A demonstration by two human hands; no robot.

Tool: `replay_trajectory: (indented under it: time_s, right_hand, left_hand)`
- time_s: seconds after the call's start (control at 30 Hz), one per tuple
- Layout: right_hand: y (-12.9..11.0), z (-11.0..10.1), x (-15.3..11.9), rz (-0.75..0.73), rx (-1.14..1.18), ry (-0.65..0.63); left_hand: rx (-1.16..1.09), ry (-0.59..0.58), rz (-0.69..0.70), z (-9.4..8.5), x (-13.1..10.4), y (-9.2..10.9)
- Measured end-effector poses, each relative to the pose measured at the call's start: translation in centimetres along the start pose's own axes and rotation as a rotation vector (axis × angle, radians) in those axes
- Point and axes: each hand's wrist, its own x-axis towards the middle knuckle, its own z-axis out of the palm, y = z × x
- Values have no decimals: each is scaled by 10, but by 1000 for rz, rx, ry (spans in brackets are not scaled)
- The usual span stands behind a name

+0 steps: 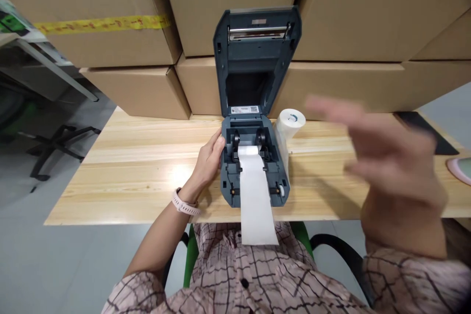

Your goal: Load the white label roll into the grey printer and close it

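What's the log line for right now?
left hand: touching printer; right hand: raised, blurred; lid: open; paper strip: past table edge; white roll: beside printer

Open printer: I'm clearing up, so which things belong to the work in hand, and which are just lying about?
In the work:
open printer
white paper strip inside
white roll beside it, probably

Apparently just lying about:
cardboard boxes behind
flat black object, right
pink-rimmed object, right edge
wheeled chair base, left

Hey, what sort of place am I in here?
Probably an office or packing workspace: large brown cardboard boxes stand stacked at the back of a pale wooden table, which holds an open, dark grey plastic label printer.
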Motion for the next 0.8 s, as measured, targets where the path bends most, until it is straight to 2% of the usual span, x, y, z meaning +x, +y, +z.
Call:
replay_trajectory:
  time_s: [0.03,0.1,0.17,0.2,0.27,0.3,0.37,0.4,0.5,0.57,0.63,0.73,0.8]
  right_hand:
    - [7,-8,22,-13,-83,230]
    - [28,-13,69,103,-220,382]
    - [51,-10,114,191,-175,398]
    - [61,-7,131,265,-102,335]
    - [69,1,150,366,10,261]
    - [67,5,149,372,32,264]
    - [54,14,130,261,-22,321]
    - [44,20,113,152,-74,371]
    - [14,42,48,-190,-169,375]
    - [0,61,4,-209,-170,294]
    - [-7,79,-31,-132,-220,200]
    - [-9,98,-62,-27,-302,89]
    - [-8,105,-70,-7,-327,70]
  left_hand:
    - [0,4,-8,0,0,0]
    - [3,0,-18,-1,-1,1]
    - [6,-13,-20,-1,-2,2]
    - [6,-19,-20,-1,-3,2]
    - [-5,-8,-22,-1,-2,1]
    - [-18,12,-24,-1,-1,0]
    - [-71,86,-25,-1,3,-4]
    - [-110,139,-16,-3,5,-5]
    - [-218,284,81,-8,8,-6]
    - [-246,292,168,-10,-1,-2]
    - [-235,204,204,-7,-20,5]
    - [-178,21,135,5,-57,15]
    - [-168,-6,56,16,-77,19]
